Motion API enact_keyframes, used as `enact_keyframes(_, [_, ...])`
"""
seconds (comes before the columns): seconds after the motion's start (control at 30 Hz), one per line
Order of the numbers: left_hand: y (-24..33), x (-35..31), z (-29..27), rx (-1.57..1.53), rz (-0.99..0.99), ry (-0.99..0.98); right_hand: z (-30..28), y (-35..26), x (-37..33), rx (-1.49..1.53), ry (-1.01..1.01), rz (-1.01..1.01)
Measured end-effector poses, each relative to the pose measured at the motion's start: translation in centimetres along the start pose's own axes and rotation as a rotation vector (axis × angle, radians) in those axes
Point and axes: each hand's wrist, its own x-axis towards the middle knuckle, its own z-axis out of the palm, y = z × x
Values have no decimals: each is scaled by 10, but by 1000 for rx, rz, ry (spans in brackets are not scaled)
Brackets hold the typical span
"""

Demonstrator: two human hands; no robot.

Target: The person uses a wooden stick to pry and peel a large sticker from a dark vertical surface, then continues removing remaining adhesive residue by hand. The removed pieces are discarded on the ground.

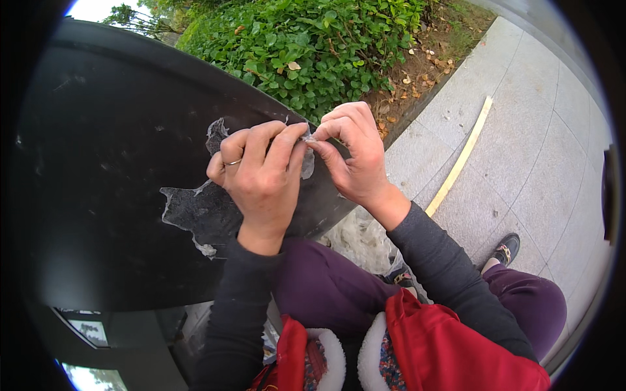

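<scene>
A large black panel with a smooth, scuffed surface slants across the left side. Torn, clear plastic film clings to it in a ragged patch, with a smaller scrap above. My left hand, wearing a ring, is bent over the panel, its fingertips closed on the film's edge. Close beside it, my right hand pinches a crumpled bit of the same film between thumb and forefinger. The fingertips of both hands nearly meet near the panel's far edge. My left thumb is hidden.
A heap of crumpled clear film lies on the ground beside my knee. On the grey paving to the right rests a long, thin yellowish strip. Green bushes grow beyond the panel, next to bare soil with fallen leaves.
</scene>
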Motion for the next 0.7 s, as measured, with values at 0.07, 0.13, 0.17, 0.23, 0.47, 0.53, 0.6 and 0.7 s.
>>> enact_keyframes(0.07, [-2, -10, 10, -10, -19, 46, 5, -2, -6, -10, -7, 2])
enact_keyframes(0.13, [-3, -17, 17, -23, -48, 68, 8, -4, -13, 23, -13, -46])
enact_keyframes(0.17, [-3, -20, 19, -33, -64, 74, 8, -4, -16, 30, -45, -74])
enact_keyframes(0.23, [-2, -26, 22, -56, -82, 77, 7, 0, -18, 14, 31, -12])
enact_keyframes(0.47, [8, -32, 29, -119, -86, 95, -4, 1, -2, 126, -142, 653])
enact_keyframes(0.53, [10, -32, 30, -121, -72, 105, -7, -2, 5, 216, -174, 757])
enact_keyframes(0.6, [12, -32, 33, -112, -54, 107, -10, 0, 11, 288, -180, 763])
enact_keyframes(0.7, [17, -38, 37, -161, -5, 74, -16, 9, 7, 308, -237, 803])
